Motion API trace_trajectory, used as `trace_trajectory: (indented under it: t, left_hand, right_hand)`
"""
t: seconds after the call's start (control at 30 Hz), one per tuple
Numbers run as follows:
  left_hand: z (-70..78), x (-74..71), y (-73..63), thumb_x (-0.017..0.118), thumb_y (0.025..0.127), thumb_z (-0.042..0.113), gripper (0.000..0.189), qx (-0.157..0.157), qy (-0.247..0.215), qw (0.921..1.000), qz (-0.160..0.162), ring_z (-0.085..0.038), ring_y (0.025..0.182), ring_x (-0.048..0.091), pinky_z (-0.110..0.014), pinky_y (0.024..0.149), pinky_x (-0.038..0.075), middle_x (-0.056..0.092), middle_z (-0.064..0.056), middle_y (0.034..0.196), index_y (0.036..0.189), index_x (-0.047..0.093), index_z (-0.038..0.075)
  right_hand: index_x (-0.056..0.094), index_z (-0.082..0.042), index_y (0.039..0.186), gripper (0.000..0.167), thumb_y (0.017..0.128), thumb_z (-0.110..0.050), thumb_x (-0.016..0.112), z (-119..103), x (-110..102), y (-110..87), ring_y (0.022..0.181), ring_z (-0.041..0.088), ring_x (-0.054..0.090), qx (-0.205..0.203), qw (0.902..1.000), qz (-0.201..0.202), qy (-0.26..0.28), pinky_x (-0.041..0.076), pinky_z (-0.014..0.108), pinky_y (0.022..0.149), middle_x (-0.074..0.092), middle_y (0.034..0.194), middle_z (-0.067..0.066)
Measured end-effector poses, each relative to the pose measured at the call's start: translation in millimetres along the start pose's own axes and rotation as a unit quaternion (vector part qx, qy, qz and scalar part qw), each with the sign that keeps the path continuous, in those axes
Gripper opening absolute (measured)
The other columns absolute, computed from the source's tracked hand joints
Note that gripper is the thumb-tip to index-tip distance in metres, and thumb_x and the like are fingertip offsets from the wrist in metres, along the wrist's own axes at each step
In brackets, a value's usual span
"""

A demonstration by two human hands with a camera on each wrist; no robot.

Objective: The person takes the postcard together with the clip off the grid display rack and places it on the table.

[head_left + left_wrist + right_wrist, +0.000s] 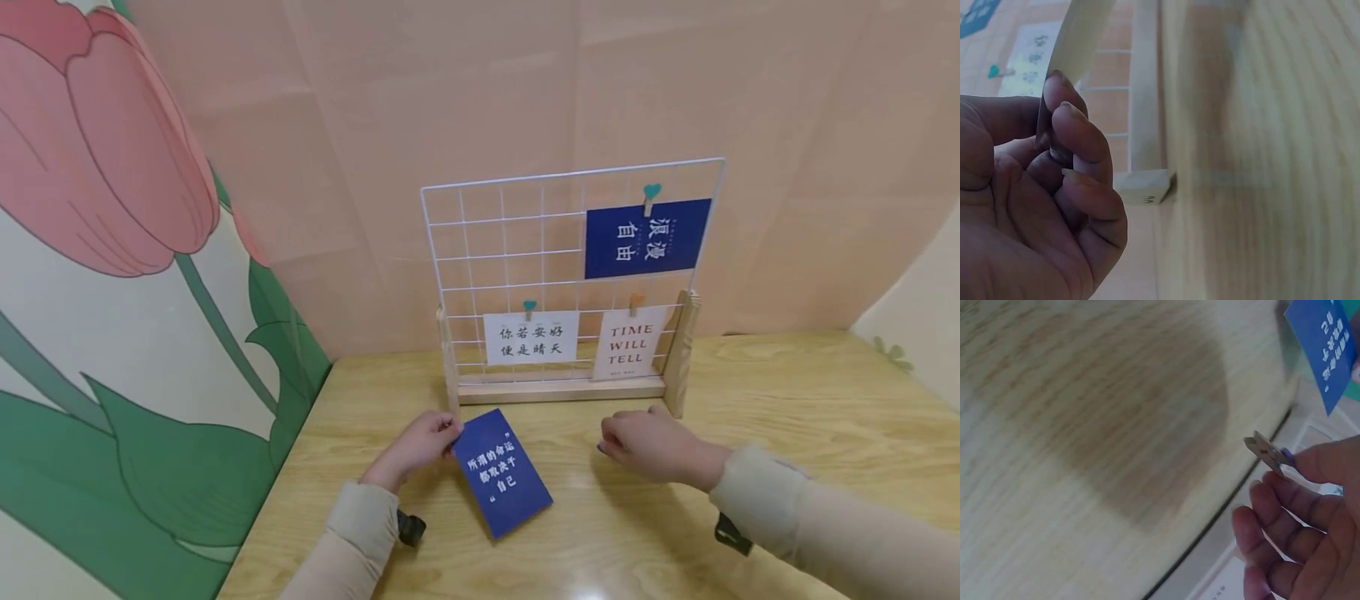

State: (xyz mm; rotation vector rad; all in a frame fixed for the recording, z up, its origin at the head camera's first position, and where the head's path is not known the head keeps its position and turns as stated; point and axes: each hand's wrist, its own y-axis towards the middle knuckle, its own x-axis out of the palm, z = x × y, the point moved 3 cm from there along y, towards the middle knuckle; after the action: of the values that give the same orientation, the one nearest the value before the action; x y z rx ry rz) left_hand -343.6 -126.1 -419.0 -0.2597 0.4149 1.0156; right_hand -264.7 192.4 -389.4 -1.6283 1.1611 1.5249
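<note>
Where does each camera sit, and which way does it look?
Head: on the person's head, looking forward and down at the rack; left hand, right hand and sleeves show.
Left wrist: on that wrist, looking past the held card toward the rack; left palm and fingers show.
Right wrist: on that wrist, looking over the table and pinched clip; right thumb and fingers show.
Head and right wrist share the held card's printed side.

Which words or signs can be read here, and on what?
Blue card, left hand: "所谓的命运 都取决于 自己"
Upper blue card: "浪漫 自由"
White card: "你若安好 便是晴天"
Pink card: "TIME WILL TELL"
Too small or blurred: small print on hung cards, mark on wooden foot.
</note>
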Motion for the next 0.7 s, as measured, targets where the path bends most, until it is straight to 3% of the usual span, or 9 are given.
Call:
trace_trajectory:
  t: [0.3,0.47,0.7]
  left_hand:
    - [-6.4,4.7,-1.6,0.054,0.105,0.007,0.025,-0.021,0.045,0.9987,0.007,-0.015,0.065,0.048,-0.025,0.060,0.040,0.055,-0.003,0.076,0.083,0.061,0.000]
    - [-12.8,4.5,-1.8,0.065,0.099,0.007,0.022,-0.025,0.097,0.9950,0.006,-0.013,0.065,0.048,-0.026,0.060,0.040,0.052,0.000,0.074,0.079,0.057,0.004]
    - [-18.2,2.6,-4.3,0.078,0.089,0.014,0.022,-0.027,0.135,0.9905,-0.002,-0.013,0.065,0.046,-0.028,0.059,0.039,0.048,0.002,0.070,0.080,0.059,0.007]
  right_hand:
    - [0.054,-0.019,0.076,0.027,0.096,-0.020,0.072,4,18,3.8,0.062,0.008,0.043,-0.003,0.9990,-0.045,0.002,0.040,0.037,0.058,0.048,0.071,-0.009]
    - [0.055,-0.017,0.075,0.026,0.095,-0.017,0.071,4,24,5.8,0.061,0.011,0.042,0.007,0.9980,-0.059,0.018,0.041,0.033,0.055,0.048,0.072,-0.006]
    - [0.054,-0.016,0.073,0.026,0.095,-0.014,0.068,1,27,4.5,0.060,0.012,0.043,0.013,0.9972,-0.071,0.019,0.041,0.034,0.055,0.047,0.070,-0.006]
